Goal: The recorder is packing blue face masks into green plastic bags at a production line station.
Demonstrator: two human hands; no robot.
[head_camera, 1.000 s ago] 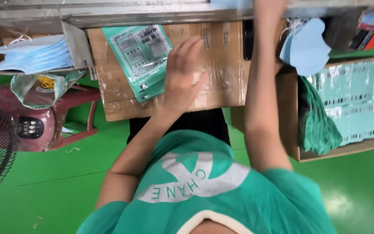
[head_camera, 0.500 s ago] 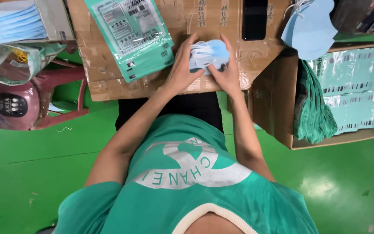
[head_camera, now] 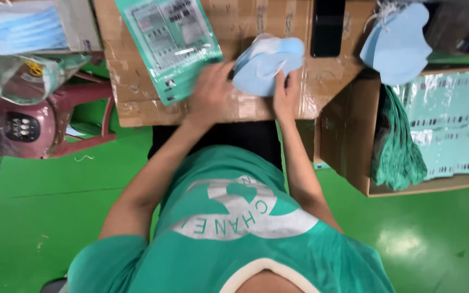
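The person in the green shirt (head_camera: 234,239) leans over a cardboard worktop (head_camera: 294,92). Both arms reach forward. A moment ago only the left hand lay on the cardboard and the right arm stretched far up. Now both hands have come together around a small stack of blue masks (head_camera: 267,62).

The left hand (head_camera: 210,89) rests at the stack's left side, fingers curled against it. The right hand (head_camera: 286,95) holds the near edge, fingers pinching the masks. So the masks look picked up and gathered, ready for packing.

Just left of them lies a green packet (head_camera: 172,43). A black phone (head_camera: 328,27) lies beyond. Farther right, more blue masks (head_camera: 400,43) hang over a box of green packets (head_camera: 451,125).
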